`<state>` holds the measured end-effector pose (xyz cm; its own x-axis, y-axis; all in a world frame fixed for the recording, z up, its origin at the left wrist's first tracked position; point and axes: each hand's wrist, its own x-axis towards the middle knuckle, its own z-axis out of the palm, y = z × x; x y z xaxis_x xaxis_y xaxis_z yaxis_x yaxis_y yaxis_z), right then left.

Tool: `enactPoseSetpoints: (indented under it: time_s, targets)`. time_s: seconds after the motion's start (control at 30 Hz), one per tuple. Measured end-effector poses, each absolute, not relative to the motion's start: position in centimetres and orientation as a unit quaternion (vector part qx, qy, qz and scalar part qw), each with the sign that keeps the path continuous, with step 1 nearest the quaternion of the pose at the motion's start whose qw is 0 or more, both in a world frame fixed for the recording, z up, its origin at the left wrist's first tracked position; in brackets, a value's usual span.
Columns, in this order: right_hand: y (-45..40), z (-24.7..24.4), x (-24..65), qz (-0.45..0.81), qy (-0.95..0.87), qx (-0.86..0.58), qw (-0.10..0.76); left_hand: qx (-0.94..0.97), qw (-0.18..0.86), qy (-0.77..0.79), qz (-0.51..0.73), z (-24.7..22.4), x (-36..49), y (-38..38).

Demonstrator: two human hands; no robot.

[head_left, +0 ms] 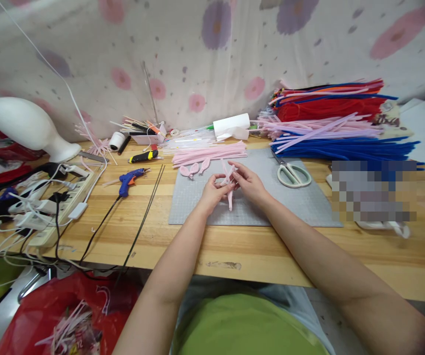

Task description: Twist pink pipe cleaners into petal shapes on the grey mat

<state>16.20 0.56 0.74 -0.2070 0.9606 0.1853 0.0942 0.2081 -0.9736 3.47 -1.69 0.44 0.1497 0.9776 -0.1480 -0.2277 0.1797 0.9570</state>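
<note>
Over the grey cutting mat (pixel 290 212), my left hand (pixel 213 191) pinches a pink pipe-cleaner piece (pixel 230 197) between thumb and fingers. My right hand (pixel 248 182) closes on the same piece from the right, its fingertips near those of my left. One end of the piece hangs down below the fingers and other strands stick up above them. Curled pink petal shapes (pixel 194 169) lie on the mat just behind my left hand. A bundle of straight pink pipe cleaners (pixel 209 154) rests behind them.
Green-handled scissors (pixel 294 175) lie on the mat's right part. Blue pipe cleaners (pixel 338 148) and red ones (pixel 331 109) are piled at the back right. Leftward are a blue glue gun (pixel 128 182), thin dark rods (pixel 146 212), a power strip (pixel 64 207) with cables and a white foam head (pixel 27 125).
</note>
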Motion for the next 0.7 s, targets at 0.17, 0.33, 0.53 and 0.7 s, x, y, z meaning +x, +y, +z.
enactPoseSetpoints:
  time_s: [0.17,0.33,0.53,0.7]
  targets:
    - [0.9,-0.1,16.2,0.448,-0.647,-0.445,0.428,0.456,0.585,0.452,0.496,0.2,3.7,-1.7]
    - [0.9,-0.3,16.5,0.390,-0.701,-0.443,0.401,0.500,0.476,0.476,0.545,-0.3,3.5,-1.2]
    - [0.1,0.3,16.4,0.414,-0.745,-0.418,0.313,0.443,0.486,0.469,0.590,0.4,2.9,-1.0]
    - [-0.4,1.0,16.5,0.436,-0.774,-0.377,0.262,0.421,0.486,0.461,0.611,0.9,2.6,-0.9]
